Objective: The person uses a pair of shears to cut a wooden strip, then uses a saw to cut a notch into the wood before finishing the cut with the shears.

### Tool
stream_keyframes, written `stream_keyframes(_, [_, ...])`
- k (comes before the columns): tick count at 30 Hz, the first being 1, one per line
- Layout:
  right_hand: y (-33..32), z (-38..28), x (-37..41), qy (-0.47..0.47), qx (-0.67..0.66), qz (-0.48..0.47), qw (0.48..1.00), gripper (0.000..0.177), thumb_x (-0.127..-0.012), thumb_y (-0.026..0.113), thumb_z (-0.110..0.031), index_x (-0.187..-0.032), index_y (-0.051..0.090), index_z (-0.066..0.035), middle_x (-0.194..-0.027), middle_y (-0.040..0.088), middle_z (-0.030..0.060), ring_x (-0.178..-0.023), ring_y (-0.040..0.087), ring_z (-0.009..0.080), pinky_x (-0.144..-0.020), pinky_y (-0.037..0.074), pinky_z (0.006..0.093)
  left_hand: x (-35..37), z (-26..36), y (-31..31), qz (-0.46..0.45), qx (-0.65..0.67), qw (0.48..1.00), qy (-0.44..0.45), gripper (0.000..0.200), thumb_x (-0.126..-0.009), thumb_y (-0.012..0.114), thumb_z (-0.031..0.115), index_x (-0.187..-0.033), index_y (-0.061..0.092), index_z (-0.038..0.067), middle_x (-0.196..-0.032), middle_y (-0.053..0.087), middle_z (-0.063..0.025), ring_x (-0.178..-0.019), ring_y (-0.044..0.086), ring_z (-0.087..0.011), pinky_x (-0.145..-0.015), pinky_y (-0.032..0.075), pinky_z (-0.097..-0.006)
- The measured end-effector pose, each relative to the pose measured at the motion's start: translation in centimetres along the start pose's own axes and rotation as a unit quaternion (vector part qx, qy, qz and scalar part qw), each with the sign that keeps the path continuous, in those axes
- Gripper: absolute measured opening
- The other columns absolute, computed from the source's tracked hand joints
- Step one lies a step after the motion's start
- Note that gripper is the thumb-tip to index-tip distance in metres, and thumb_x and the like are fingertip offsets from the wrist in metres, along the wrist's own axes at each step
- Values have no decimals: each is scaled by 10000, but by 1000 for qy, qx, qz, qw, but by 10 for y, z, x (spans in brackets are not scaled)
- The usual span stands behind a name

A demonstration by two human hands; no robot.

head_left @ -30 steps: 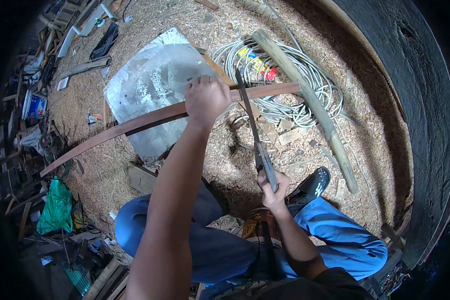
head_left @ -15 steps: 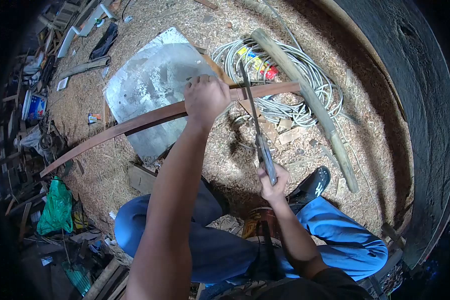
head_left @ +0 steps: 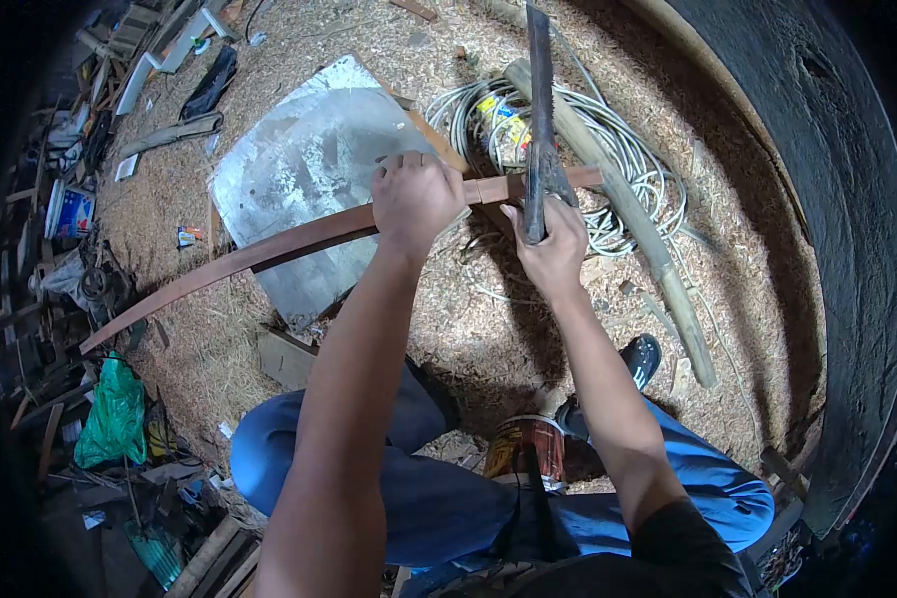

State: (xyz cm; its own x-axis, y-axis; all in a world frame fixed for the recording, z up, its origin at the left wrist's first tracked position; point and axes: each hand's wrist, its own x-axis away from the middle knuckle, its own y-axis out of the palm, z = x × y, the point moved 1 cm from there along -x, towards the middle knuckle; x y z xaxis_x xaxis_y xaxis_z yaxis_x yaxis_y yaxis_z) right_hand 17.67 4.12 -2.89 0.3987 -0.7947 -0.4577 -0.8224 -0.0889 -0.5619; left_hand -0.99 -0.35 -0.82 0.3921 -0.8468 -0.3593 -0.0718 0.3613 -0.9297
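A long, curved reddish-brown wooden strip (head_left: 269, 244) stretches across the view, its left end low over the scrap and its right end by a pole. My left hand (head_left: 416, 199) is closed around it just left of a thin line across the wood. In my right hand (head_left: 556, 249) is a handsaw (head_left: 541, 100), gripped by its handle. Its dark blade points away from me, and its handle overlaps the strip's right part in this view. A metal sheet (head_left: 319, 130) lies on the ground beyond my left hand.
Coiled grey cable (head_left: 658, 179) lies under a wooden pole (head_left: 658, 259) at the right. A brown can (head_left: 538, 444) stands between my legs. Scrap wood and a green plastic bag (head_left: 113, 414) fill the left. Wood shavings cover the ground; a dark slab (head_left: 847, 199) rises at the far right.
My right hand has pushed the saw forward, away from me, and slightly right, so its handle is now level with the strip. My left hand and the strip have barely moved.
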Motion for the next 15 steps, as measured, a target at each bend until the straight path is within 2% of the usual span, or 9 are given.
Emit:
stream_keyframes(3, [1,2,-2,1,58,-16,998,224,-786,795,-155,-921,691,-11,-897,696,155,-792,650,346,-747,479,412,1,0,0,5,-2,1000,7,232,-808,574,190,-661,678,43,-693,662,-141,-687,666,-312,-661,531,-431])
stream_keyframes(5, [4,1,-7,22,77,2,997,191,-792,784,-196,-878,709,-43,-809,694,130,-746,647,318,-735,468,410,1,0,0,11,-7,1000,17,233,-809,574,188,-659,676,42,-685,658,-140,-677,663,-311,-653,529,-432])
stream_keyframes(8, [7,-3,-13,28,74,35,996,184,-798,780,-204,-853,710,-44,-804,701,130,-752,655,315,-738,468,407,1,0,0,3,-3,1000,18,231,-809,575,183,-656,673,41,-680,656,-140,-665,660,-312,-647,526,-436])
stream_keyframes(15, [3,-7,-14,44,79,17,996,173,-809,772,-212,-851,714,-55,-821,705,126,-759,661,313,-744,469,405,1,0,1,21,6,1000,16,246,-818,574,187,-639,658,40,-675,650,-148,-662,656,-318,-636,525,-434])
